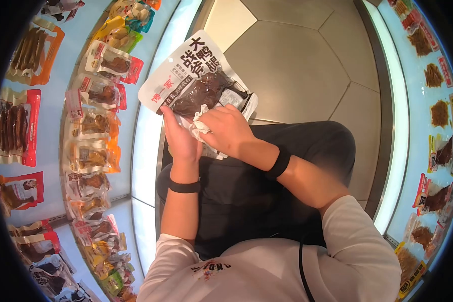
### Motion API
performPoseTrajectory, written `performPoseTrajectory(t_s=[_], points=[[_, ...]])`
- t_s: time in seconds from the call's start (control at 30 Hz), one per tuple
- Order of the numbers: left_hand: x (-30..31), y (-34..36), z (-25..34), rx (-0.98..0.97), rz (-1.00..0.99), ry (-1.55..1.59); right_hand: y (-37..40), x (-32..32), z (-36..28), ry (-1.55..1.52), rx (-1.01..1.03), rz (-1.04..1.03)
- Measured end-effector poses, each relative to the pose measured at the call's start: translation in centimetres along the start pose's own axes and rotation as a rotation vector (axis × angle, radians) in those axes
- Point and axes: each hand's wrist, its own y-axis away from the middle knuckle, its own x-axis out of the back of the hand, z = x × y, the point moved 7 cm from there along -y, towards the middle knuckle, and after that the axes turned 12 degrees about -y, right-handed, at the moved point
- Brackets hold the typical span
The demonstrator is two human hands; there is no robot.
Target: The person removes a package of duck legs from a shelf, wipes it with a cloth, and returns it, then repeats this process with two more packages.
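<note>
A large white food packet with black and red lettering is held over my lap. Dark brown meat shows through its clear window. My left hand grips the packet's lower left edge, thumb on the near side and the other fingers hidden beneath. My right hand is closed around a crumpled white tissue, which is pressed against the lower part of the packet. The right fingertips are partly hidden by the tissue. Both wrists wear black bands.
On the left, lit shelves carry rows of sealed snack packets. More packets line a lit shelf on the right. Below lies a tiled floor. My dark-trousered legs are bent under the packet.
</note>
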Motion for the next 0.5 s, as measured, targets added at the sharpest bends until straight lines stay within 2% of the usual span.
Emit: performPoseTrajectory(t_s=[0.13, 0.17, 0.27, 0.4, 0.5], points=[[-0.7, 0.5, -1.7, 0.108, -0.103, -0.275, -0.9, 1.9, -1.0, 0.013, 0.025, 0.063], [-0.3, 0.5, -2.9, 0.171, -0.154, -0.262, -1.0, 2.7, -1.2, -0.016, 0.055, 0.144], [-1.1, 0.8, -3.4, 0.191, -0.121, -0.265, -1.3, 4.2, -0.4, -0.027, 0.058, 0.291], [-0.6, 1.2, -2.6, 0.294, 0.000, -0.305, -1.6, 5.3, 2.5, 0.052, -0.111, 0.337], [-0.8, 0.7, -2.3, 0.158, -0.014, -0.251, -1.2, 3.7, 0.4, -0.007, -0.009, 0.260]])
